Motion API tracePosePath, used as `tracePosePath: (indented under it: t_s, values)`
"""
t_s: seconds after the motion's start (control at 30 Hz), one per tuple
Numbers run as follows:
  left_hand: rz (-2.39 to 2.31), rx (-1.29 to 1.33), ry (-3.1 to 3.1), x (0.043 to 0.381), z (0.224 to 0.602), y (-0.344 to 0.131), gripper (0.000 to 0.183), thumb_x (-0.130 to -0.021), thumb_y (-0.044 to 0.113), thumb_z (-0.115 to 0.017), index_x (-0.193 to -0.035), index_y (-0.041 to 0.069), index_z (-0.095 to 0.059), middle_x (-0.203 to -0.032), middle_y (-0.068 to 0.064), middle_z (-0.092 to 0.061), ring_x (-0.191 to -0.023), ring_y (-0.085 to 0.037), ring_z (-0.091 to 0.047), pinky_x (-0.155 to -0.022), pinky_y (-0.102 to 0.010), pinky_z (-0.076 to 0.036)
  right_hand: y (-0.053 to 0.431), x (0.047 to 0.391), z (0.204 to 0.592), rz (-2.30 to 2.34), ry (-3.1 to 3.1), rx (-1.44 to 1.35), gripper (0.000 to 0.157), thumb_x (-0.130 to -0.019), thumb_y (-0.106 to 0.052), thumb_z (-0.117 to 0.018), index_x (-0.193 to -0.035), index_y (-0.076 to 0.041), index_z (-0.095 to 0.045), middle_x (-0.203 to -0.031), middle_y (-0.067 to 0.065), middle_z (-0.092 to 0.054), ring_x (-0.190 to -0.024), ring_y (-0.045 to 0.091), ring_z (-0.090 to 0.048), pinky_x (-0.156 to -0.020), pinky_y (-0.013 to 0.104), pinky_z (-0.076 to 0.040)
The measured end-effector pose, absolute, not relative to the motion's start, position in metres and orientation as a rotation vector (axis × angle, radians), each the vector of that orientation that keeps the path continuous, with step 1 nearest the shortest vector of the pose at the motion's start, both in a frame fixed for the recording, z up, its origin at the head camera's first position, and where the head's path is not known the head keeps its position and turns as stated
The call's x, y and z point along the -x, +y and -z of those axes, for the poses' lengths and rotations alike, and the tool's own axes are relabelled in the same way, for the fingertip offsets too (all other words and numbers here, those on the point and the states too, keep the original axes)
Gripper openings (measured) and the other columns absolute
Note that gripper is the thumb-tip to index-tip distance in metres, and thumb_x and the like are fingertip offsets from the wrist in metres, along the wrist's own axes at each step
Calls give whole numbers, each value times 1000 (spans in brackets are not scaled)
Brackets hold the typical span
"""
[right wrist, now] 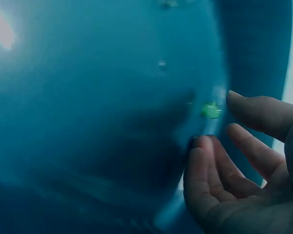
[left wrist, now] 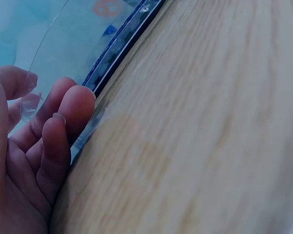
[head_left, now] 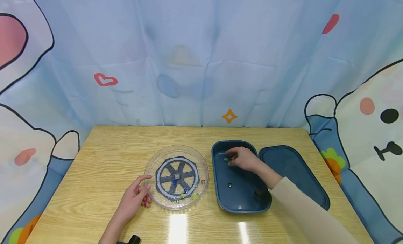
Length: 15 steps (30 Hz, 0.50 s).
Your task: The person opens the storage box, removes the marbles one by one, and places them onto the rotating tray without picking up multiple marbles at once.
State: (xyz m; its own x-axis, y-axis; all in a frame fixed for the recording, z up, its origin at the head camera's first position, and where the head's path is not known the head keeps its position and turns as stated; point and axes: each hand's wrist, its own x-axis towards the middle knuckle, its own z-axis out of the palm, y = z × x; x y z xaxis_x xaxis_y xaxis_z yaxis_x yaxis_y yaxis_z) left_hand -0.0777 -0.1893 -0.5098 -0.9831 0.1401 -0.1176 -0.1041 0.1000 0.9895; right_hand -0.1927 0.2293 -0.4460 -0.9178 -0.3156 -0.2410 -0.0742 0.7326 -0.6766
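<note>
My left hand (head_left: 133, 198) holds the near-left rim of a clear round dish (head_left: 204, 163), fingers curled about its edge in the left wrist view. The dish has a dark wheel-like pattern with a pale ring in its base. Several glass marbles lie inside, among them a blue marble (head_left: 174, 181) and an amber marble (head_left: 203, 181). To the right, my right hand (head_left: 244, 158) reaches into a dark blue tub (head_left: 242, 202), thumb and fingers apart. A green marble (right wrist: 211, 110) lies just beyond the fingertips. Nearer in the tub is a dark marble (head_left: 230, 185).
A dark blue lid (head_left: 296, 174) lies right of the tub, partly under the right forearm. Behind the wooden table (head_left: 116, 149) hangs a printed blue curtain (head_left: 189, 62). A black object (head_left: 133, 239) sits by the left wrist at the front edge.
</note>
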Motion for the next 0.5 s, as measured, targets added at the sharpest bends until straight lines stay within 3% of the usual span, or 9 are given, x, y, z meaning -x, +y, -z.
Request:
tracePosePath:
  t_s: [0.2, 0.5]
  values:
    - [-1991, -24, 2190, 77, 509, -190, 35, -103, 14, -56, -138, 10, -52, -70, -18, -60, -52, -20, -60, -51, -32, -56, 221, 202, 460, 966, 2649, 318, 46, -88, -10, -74, -131, 3, -61, -122, 17, -63, -110, 33, -59, -82, 42, -55]
    - [-1990, -13, 2194, 78, 513, -190, 35, -103, 13, -55, -138, 11, -52, -70, -19, -60, -53, -21, -60, -52, -33, -57, 204, 207, 472, 962, 2754, 230, 34, -87, -16, -78, -118, -3, -70, -92, 3, -66, -79, 18, -60, -68, 35, -52]
